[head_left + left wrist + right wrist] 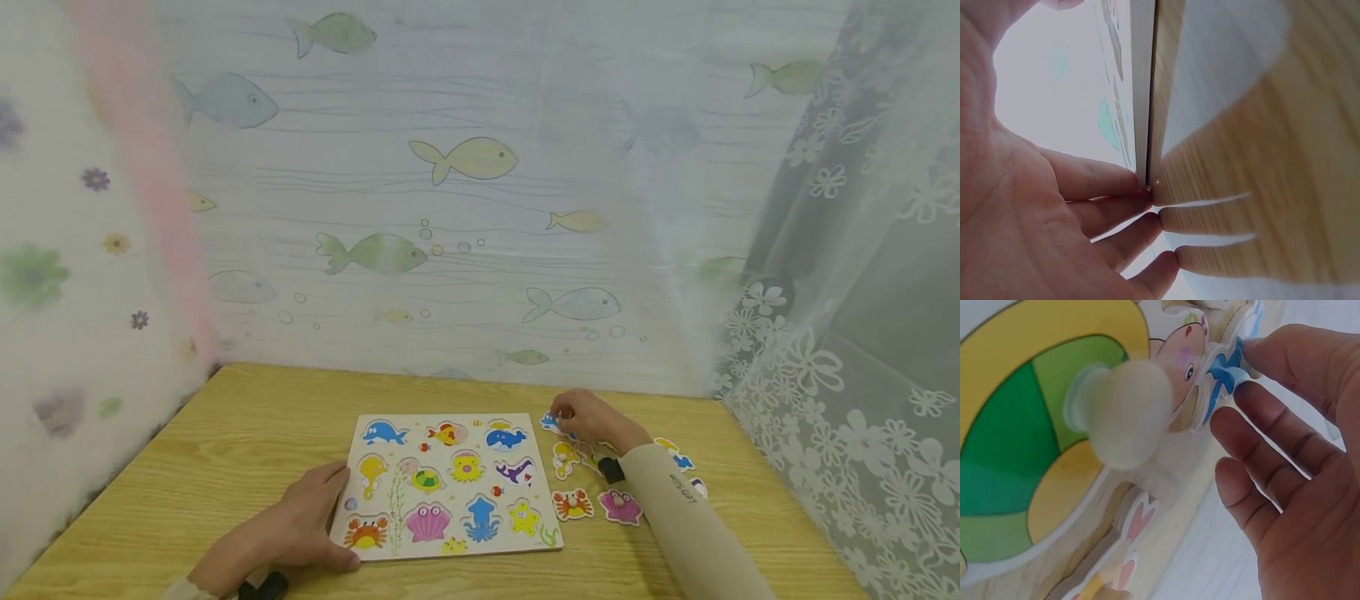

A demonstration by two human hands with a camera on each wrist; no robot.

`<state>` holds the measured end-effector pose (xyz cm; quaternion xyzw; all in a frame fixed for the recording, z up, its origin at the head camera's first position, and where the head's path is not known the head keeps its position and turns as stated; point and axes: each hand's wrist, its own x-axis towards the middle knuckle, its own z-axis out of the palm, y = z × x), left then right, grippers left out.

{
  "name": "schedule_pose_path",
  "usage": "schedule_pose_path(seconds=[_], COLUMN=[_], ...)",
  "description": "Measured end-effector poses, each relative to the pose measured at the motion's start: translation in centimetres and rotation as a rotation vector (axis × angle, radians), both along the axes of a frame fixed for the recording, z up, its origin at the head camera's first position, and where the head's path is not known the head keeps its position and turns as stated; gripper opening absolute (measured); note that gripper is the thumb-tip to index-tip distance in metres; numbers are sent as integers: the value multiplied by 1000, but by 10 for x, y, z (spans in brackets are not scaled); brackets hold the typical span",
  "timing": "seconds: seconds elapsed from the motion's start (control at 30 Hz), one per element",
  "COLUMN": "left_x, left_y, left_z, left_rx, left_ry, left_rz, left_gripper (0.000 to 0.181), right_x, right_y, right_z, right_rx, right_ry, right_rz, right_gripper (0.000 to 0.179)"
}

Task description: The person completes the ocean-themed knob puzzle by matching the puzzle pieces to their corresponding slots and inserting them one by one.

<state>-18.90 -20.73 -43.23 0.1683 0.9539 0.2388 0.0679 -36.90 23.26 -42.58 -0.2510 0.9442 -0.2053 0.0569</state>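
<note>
Pinching the blue dolphin piece (550, 422) beneath our right hand (596, 419), we judge it light, stiff and best gripped by its knob (1246, 374), while our left hand's (303, 517) relaxed fingers touch the puzzle board (450, 492).

On the table (277, 433), the left hand (300, 518) is touching a puzzle board (453, 490) along its left edge; rightward, a crab piece (572, 505) is sitting left of a clam piece (620, 507), another piece (551, 422) lying behind under the right hand (596, 419).
</note>
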Motion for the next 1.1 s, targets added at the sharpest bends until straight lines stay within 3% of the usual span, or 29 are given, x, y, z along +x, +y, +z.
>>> schedule_pose_path(seconds=[0.13,0.3,0.6,1.1], left_x=[0,3,2,1], left_y=[0,3,4,3], left_z=[0,1,0,-1], left_rx=[1,6,-15,-17], left_ry=[31,11,32,11], left_rz=[-22,-17,-23,-10], left_gripper=[122,121,125,123], right_x=[-1,-1,0,8], right_y=[-1,-3,-2,-31], right_z=[-1,-1,-2,19], right_rx=[-10,-7,-8,-5], right_ry=[10,21,6,47], right_rz=[6,1,-63,-17], right_gripper=[14,14,11,11])
